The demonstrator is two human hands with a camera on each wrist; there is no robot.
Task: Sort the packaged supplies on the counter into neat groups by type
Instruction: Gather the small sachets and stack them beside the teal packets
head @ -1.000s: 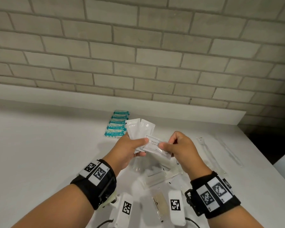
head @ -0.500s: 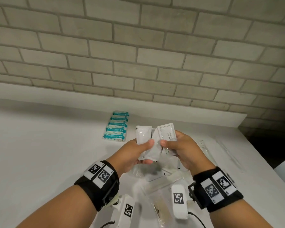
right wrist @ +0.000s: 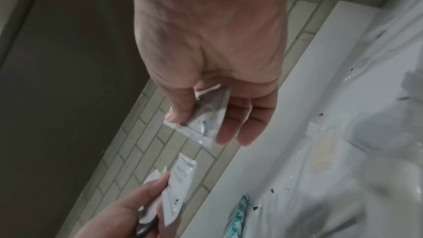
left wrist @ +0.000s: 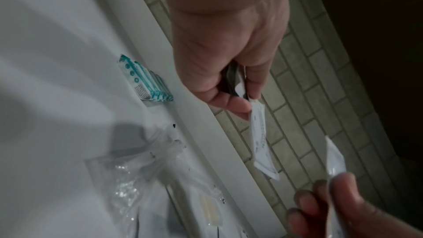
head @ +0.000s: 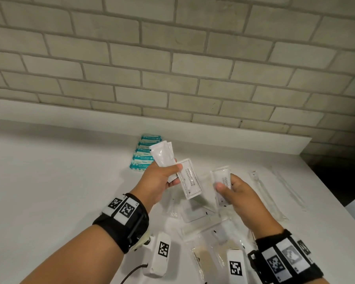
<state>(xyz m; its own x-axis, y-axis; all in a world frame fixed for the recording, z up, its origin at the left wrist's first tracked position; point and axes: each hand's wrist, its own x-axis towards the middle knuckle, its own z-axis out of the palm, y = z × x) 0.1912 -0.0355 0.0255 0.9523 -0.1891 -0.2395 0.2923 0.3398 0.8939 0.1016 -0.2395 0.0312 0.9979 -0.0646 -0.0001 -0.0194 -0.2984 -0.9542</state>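
Note:
My left hand (head: 168, 177) pinches a small fan of white shampoo sachets (head: 190, 181) above the counter; two blank ones (head: 162, 154) stick up and a printed one hangs down to the right. In the left wrist view the printed sachet (left wrist: 260, 140) dangles from thumb and fingers. My right hand (head: 226, 187) holds one more white sachet (head: 220, 177) a little to the right, apart from the left hand's bunch; in the right wrist view that sachet (right wrist: 206, 118) lies between thumb and fingers. A row of teal-and-white packets (head: 145, 153) lies grouped near the back ledge.
Clear plastic packets (head: 205, 226) are scattered on the white counter (head: 49, 191) under my hands. Long clear-wrapped sticks (head: 264, 191) lie to the right, near the counter's right edge. A brick wall (head: 172, 58) rises behind a low ledge.
My hands have drawn apart: half a second ago they met over the sachets. The left hand now keeps the printed sachet with the blank ones, and the right hand holds another one lower right.

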